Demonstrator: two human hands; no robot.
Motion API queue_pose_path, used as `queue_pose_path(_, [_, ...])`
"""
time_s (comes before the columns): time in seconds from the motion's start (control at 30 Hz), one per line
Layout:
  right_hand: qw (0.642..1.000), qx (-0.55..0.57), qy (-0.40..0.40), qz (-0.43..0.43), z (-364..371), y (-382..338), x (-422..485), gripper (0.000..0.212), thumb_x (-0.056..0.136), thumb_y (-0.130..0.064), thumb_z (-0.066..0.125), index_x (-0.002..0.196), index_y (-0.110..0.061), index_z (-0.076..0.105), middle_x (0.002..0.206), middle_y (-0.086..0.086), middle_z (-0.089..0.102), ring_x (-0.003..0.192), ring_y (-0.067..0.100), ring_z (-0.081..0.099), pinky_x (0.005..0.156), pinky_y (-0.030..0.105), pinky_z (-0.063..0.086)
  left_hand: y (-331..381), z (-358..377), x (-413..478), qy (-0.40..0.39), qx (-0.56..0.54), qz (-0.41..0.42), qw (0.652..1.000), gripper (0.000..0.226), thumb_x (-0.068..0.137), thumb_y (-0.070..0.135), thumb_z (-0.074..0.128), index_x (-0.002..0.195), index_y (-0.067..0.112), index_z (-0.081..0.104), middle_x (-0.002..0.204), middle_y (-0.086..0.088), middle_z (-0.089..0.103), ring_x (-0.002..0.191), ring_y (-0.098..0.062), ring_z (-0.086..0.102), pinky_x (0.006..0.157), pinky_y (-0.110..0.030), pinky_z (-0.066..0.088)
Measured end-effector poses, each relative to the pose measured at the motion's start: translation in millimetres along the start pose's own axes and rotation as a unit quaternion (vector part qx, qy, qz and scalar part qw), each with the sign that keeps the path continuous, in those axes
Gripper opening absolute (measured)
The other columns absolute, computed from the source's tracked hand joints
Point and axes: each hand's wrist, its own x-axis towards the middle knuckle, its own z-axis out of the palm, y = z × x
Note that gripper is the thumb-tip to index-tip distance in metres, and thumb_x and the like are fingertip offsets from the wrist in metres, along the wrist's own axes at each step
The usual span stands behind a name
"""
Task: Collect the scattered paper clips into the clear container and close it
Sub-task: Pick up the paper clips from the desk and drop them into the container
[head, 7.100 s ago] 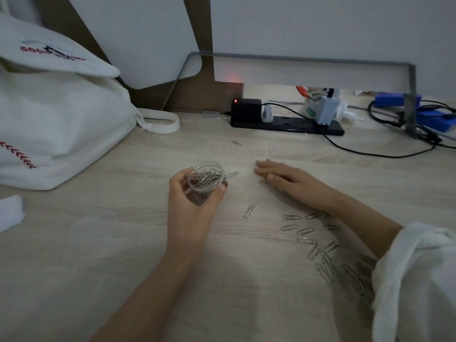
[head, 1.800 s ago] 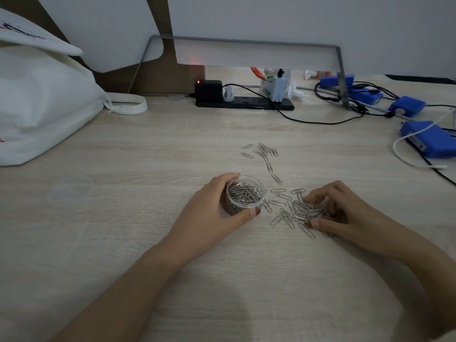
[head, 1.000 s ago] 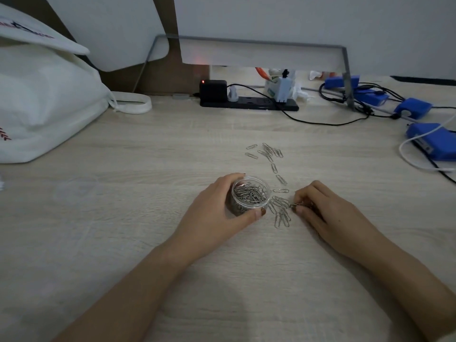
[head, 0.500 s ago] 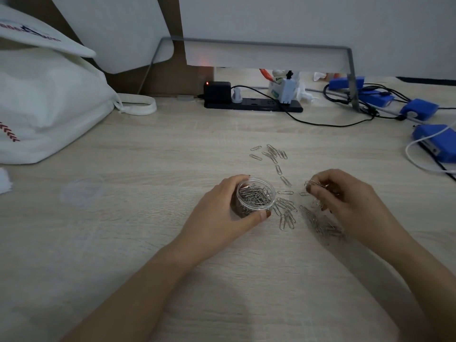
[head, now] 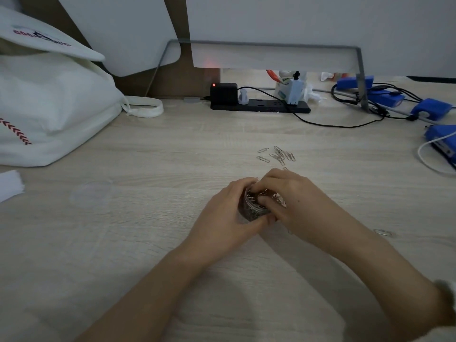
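Observation:
A small clear container [head: 251, 210] holding several paper clips stands on the wooden desk, with my left hand [head: 227, 218] gripping its side. My right hand [head: 293, 201] sits over its open mouth, fingers curled round a bunch of paper clips [head: 267, 193] at the rim. Several loose paper clips [head: 278, 154] lie in a cluster beyond the hands. One single clip [head: 383, 232] lies to the right. The clear round lid [head: 90, 193] rests flat on the desk to the left. Clips under my right hand are hidden.
A white fabric bag [head: 47, 107] fills the left side. A black power strip [head: 259, 104] with plugs and cables runs along the back. Blue devices [head: 431, 109] with wires sit at the far right. A white paper stack [head: 9, 185] lies at the left edge.
My right hand lifted a bunch of clips off the desk and moved left over the container's mouth. The pile beside the container is gone from view. The left hand kept its grip.

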Motion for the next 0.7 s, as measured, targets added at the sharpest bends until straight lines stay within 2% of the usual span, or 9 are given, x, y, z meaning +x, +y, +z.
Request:
queue_pose_path(0.1, [1.0,0.006,0.014,-0.017,-4.8,1.6,-10.0,0.023,0.09,-0.016,0.049,0.106,-0.02,0.064,0.106,-0.006,0.063,0.1,0.013,0.051,0.082,0.015,0.035,-1.4,1.2,-1.0,0.002,0.002,0.0,1.0,0.069,0.068,0.06,0.062,0.129,0.032,0.044,0.122,0.016,0.056,0.115,-0.003,0.052,0.098,-0.033,0.043])
queue_pose_path(0.23, [0.999,0.03,0.045,0.006,-11.1,12.0,-31.0,0.026,0.086,-0.027,0.046,0.103,-0.025,0.065,0.105,-0.015,0.058,0.1,0.0,0.047,0.087,0.002,0.029,-1.3,0.9,-2.0,0.006,0.014,-0.006,1.0,0.073,0.067,0.061,0.064,0.13,0.034,0.042,0.126,0.016,0.054,0.117,-0.001,0.05,0.1,-0.031,0.041])
queue_pose_path(0.37, [0.993,-0.003,0.067,0.098,-20.8,36.9,-59.6,0.015,0.088,-0.033,0.047,0.094,-0.028,0.06,0.095,-0.019,0.047,0.088,0.001,0.047,0.076,0.015,0.036,0.7,-1.1,-2.1,0.002,0.028,-0.01,1.0,0.072,0.068,0.059,0.067,0.131,0.033,0.042,0.128,0.016,0.053,0.119,-0.002,0.048,0.102,-0.027,0.039])
queue_pose_path(0.43, [0.979,-0.035,0.068,0.186,-28.6,51.2,-77.8,0.014,0.084,-0.034,0.051,0.093,-0.027,0.057,0.095,-0.011,0.045,0.087,0.008,0.047,0.072,0.025,0.036,1.5,-1.1,-2.2,0.0,0.026,-0.01,1.0,0.071,0.07,0.057,0.068,0.131,0.032,0.042,0.128,0.017,0.053,0.119,-0.001,0.049,0.102,-0.027,0.039])
queue_pose_path(0.53, [0.938,-0.072,0.082,0.33,-40.2,69.6,-101.2,0.033,0.078,-0.045,0.056,0.1,-0.02,0.054,0.104,0.002,0.044,0.094,0.024,0.05,0.077,0.038,0.043,2.1,-1.2,-2.4,0.002,0.025,-0.01,1.0,0.071,0.07,0.057,0.068,0.131,0.032,0.042,0.128,0.017,0.053,0.119,-0.001,0.049,0.102,-0.027,0.04])
queue_pose_path(0.6, [0.921,-0.065,0.067,0.378,-43.9,72.9,-110.3,0.046,0.073,-0.051,0.058,0.103,-0.016,0.051,0.106,0.005,0.042,0.091,0.025,0.051,0.077,0.038,0.043,2.4,-1.2,-2.7,0.002,0.028,-0.012,1.0,0.069,0.072,0.053,0.07,0.131,0.032,0.042,0.127,0.017,0.054,0.118,0.0,0.049,0.101,-0.026,0.039])
queue_pose_path(0.7, [0.939,-0.027,0.047,0.339,-40.1,66.5,-113.6,0.043,0.068,-0.048,0.065,0.095,-0.019,0.049,0.095,-0.004,0.043,0.075,0.003,0.048,0.067,0.026,0.036,3.2,-2.1,-3.8,0.007,0.024,-0.011,1.0,0.067,0.073,0.049,0.071,0.131,0.031,0.043,0.125,0.018,0.055,0.116,0.002,0.05,0.099,-0.021,0.039])
